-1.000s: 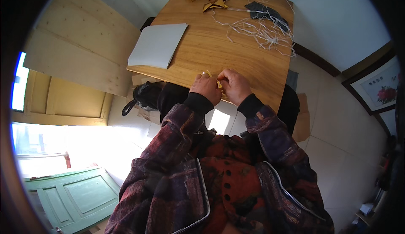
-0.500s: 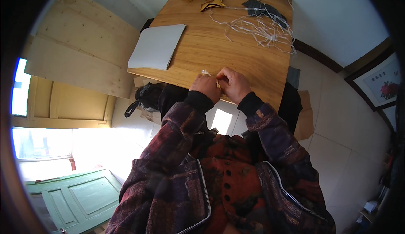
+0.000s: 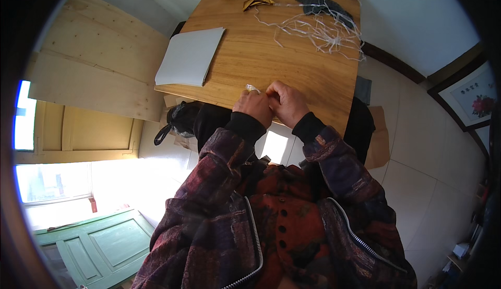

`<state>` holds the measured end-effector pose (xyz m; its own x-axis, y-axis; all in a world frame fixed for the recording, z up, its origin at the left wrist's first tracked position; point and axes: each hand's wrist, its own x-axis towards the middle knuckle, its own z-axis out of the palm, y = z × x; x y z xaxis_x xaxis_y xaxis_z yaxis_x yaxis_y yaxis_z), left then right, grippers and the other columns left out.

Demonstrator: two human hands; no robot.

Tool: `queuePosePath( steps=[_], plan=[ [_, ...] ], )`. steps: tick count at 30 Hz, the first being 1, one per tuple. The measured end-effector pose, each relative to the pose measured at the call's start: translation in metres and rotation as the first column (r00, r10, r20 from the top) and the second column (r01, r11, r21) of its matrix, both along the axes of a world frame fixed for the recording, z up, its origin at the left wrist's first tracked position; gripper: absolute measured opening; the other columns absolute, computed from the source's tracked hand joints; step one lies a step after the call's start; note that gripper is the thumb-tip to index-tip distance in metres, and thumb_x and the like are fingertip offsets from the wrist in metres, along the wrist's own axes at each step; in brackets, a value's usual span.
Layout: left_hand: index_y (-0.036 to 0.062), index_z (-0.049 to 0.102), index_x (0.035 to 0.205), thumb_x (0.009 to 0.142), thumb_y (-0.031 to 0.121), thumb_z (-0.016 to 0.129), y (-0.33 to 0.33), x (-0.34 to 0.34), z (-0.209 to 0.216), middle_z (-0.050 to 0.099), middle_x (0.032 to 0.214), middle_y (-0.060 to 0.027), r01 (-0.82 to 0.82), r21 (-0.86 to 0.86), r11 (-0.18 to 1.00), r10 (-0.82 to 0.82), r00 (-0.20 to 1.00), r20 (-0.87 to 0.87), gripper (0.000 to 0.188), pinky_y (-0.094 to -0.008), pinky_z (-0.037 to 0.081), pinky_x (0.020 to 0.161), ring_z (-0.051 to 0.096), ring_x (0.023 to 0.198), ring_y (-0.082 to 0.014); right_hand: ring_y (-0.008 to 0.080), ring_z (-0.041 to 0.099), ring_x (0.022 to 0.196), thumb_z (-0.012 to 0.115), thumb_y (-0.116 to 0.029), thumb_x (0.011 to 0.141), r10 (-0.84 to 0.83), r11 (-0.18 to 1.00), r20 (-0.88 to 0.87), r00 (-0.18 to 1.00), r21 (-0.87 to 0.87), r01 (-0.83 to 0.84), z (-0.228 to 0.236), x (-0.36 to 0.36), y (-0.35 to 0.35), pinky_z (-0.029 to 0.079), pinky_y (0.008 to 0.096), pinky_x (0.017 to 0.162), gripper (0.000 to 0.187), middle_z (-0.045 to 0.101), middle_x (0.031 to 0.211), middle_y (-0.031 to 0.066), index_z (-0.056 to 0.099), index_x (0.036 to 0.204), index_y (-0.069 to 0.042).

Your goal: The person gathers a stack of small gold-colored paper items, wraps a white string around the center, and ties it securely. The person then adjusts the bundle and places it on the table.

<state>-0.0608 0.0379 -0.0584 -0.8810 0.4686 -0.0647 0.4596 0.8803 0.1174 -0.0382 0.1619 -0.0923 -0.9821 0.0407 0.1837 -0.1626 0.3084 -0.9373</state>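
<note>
Both the left hand (image 3: 253,106) and right hand (image 3: 287,104) are held together, fingers curled, by the near edge of the table (image 3: 245,64), a shiny clear piece (image 3: 251,88) showing past the left; with the yellow bit glimpsed earlier now hidden, what is pinched cannot be told.

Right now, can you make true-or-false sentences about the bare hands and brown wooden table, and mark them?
1. The left hand and right hand are close together. True.
2. A small, shiny, see-through piece shows beside the left hand. True.
3. The right hand rests on the flat white sheets. False: they lie left of both hands.
4. Tangled thin white strands lie left of the sheets. False: they're to the right.
</note>
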Motion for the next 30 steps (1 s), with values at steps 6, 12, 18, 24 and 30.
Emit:
queuePosePath(
  steps=[6,12,18,24,30],
  plan=[
    [-0.0007,0.064,0.084,0.077,0.018,0.058,-0.002,-0.008,-0.004,0.062,0.094,-0.0206,-0.092,0.029,0.995,0.084,0.975,0.204,0.021,-0.0424,0.047,0.082,0.056,0.095,-0.0364,0.0317,0.061,0.070,0.057,-0.004,0.078,-0.009,0.999,0.009,1.000,-0.040,0.009,0.002,0.000,0.000,0.048,0.0373,0.062,0.007,0.061,0.075,0.0158,0.055,0.084,-0.002],
    [0.0023,0.057,0.075,0.076,0.017,0.052,-0.015,-0.003,-0.024,0.060,0.080,-0.0184,-0.041,0.284,0.958,0.038,0.999,0.016,0.015,-0.0457,0.044,0.075,0.054,0.083,-0.0377,0.0334,0.061,0.071,0.056,-0.003,0.078,0.021,0.999,-0.033,0.999,0.037,-0.019,-0.001,-0.002,0.001,0.048,0.0379,0.063,0.006,0.062,0.077,0.0164,0.055,0.083,-0.002],
    [0.0017,0.054,0.077,0.076,0.016,0.052,-0.018,-0.003,-0.030,0.058,0.082,-0.0191,-0.034,0.349,0.936,0.031,0.999,0.014,0.014,-0.0462,0.042,0.075,0.053,0.083,-0.0380,0.0344,0.061,0.072,0.057,-0.003,0.076,0.062,0.994,-0.045,0.997,0.096,-0.058,0.001,-0.003,0.003,0.048,0.0389,0.063,0.006,0.062,0.079,0.0165,0.055,0.083,-0.002],
    [0.0001,0.056,0.081,0.078,0.015,0.051,-0.017,0.000,-0.030,0.059,0.085,-0.0215,-0.028,0.356,0.934,0.035,0.999,-0.012,0.016,-0.0482,0.042,0.077,0.053,0.085,-0.0395,0.0345,0.061,0.072,0.058,-0.005,0.075,0.163,0.969,0.061,0.985,0.178,-0.171,0.004,-0.006,0.007,0.048,0.0401,0.062,0.009,0.063,0.080,0.0159,0.056,0.084,-0.003],
    [-0.0003,0.055,0.081,0.080,0.015,0.051,-0.018,0.002,-0.029,0.059,0.085,-0.0215,-0.010,0.360,0.933,0.021,0.999,-0.029,0.016,-0.0480,0.042,0.076,0.052,0.085,-0.0396,0.0294,0.062,0.070,0.057,-0.001,0.076,0.118,0.976,-0.068,0.991,0.194,-0.102,0.001,-0.005,0.005,0.048,0.0342,0.062,0.007,0.062,0.077,0.0153,0.058,0.083,-0.001]
  ],
)
